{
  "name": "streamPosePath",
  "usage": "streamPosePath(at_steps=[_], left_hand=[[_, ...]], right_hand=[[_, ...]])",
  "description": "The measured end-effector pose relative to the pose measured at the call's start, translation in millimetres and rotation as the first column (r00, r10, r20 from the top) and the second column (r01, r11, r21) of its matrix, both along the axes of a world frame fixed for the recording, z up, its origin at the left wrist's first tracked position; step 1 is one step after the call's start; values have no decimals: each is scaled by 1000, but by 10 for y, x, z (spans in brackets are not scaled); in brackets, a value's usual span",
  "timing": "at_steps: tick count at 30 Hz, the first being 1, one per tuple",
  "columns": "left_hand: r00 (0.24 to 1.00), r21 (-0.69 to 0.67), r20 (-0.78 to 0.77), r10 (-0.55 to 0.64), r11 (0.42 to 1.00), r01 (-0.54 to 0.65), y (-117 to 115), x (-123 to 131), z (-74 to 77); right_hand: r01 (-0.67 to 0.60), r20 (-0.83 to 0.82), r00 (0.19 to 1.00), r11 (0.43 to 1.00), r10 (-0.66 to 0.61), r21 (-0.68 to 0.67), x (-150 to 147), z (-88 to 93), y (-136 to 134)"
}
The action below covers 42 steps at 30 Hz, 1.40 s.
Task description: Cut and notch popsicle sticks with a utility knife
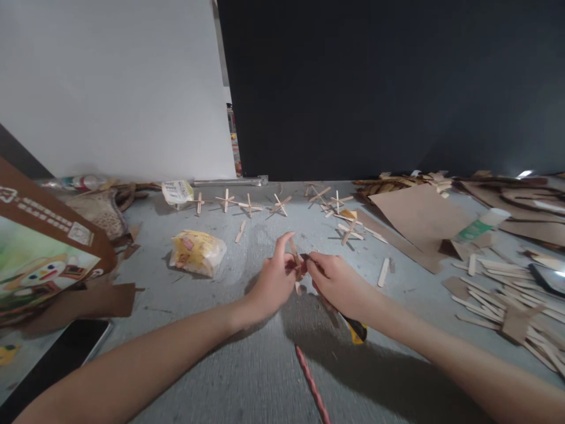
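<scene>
Between thumb and fingers, my left hand (274, 275) grips a wooden craft stick (293, 247) held roughly upright. My right hand (338, 281) is closed around a utility knife, whose yellow and black handle (357, 331) sticks out below the palm. The dark blade end (304, 257) is at the stick, though exact contact is hard to make out. Below the fingers another pale stick end (298, 288) shows. Beyond my hands stand several crossed-stick pieces, among them one small star shape (281, 204) and another (349, 231).
A yellow plastic packet (197, 253) lies left of my hands. Loose craft sticks (489, 294), brown cardboard (424, 215) and a glue stick (483, 225) are at right. A phone (57, 365) and a printed bag (48, 253) occupy the left. A red twisted cord (311, 383) lies in front.
</scene>
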<state>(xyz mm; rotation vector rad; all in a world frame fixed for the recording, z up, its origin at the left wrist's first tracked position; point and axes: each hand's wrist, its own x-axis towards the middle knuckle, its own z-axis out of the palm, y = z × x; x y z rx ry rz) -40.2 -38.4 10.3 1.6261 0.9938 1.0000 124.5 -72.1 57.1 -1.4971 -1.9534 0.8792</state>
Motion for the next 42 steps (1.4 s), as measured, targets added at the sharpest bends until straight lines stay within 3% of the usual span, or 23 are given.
streamPosePath(at_steps=[7, 14, 22, 26, 29, 33, 42], left_hand=[[997, 46, -83, 1, 999, 2, -37, -11, -6], [991, 69, -133, -3, 998, 13, -63, -19, 16], [984, 107, -175, -42, 992, 62, -64, -38, -31], [978, 125, -196, -71, 987, 97, -78, -49, -24], [971, 152, -221, -91, 980, 127, -77, -59, -36], [968, 192, -221, -115, 968, 159, -65, -66, -73], [967, 219, -212, -142, 957, 189, -54, -69, -99]], right_hand=[[-4, 28, 1000, 999, 5, -34, 11, -63, -3], [-56, -2, 998, 992, 56, 116, 37, -152, -4], [-13, 14, 1000, 999, 14, -37, -13, -100, -45], [-25, 141, 990, 999, 28, -27, -37, -67, -57], [-75, 334, 941, 996, 57, 41, -57, -29, -70], [-217, 603, 793, 966, 89, 143, -75, 3, -86], [-331, 772, 628, 931, 94, 155, -96, 22, -122]])
